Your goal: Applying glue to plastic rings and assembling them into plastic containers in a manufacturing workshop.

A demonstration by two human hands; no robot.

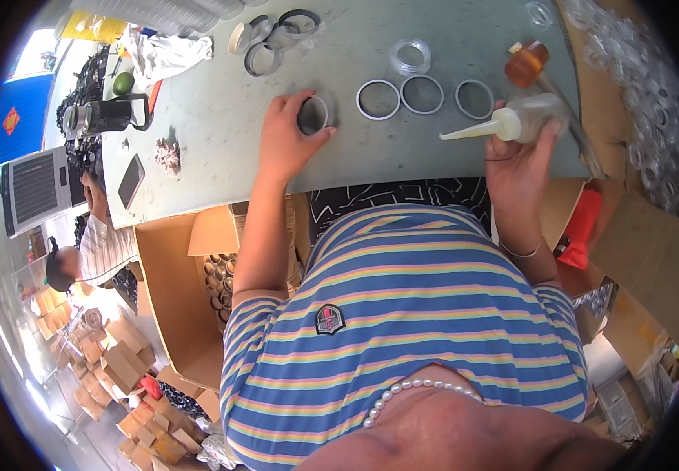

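I see left hand (288,141) pinching a ring (313,115) on the counter (222,110); right hand (521,161) wrapped around a glue bottle (512,123).

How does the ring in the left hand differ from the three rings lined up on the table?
The held ring stands on edge in the left hand; the three rings lie flat, untouched. It looks taller-walled and darker; they look thin and pale-rimmed. All are round, open hoops.

the grey table (222,110) is the landmark: on it lie silver-rimmed rings (422,94), an amber bottle (526,63) and a milky white squeeze bottle (524,119) (cream nozzle); below its near edge, a blue shirt (410,314) striped yellow and pink.
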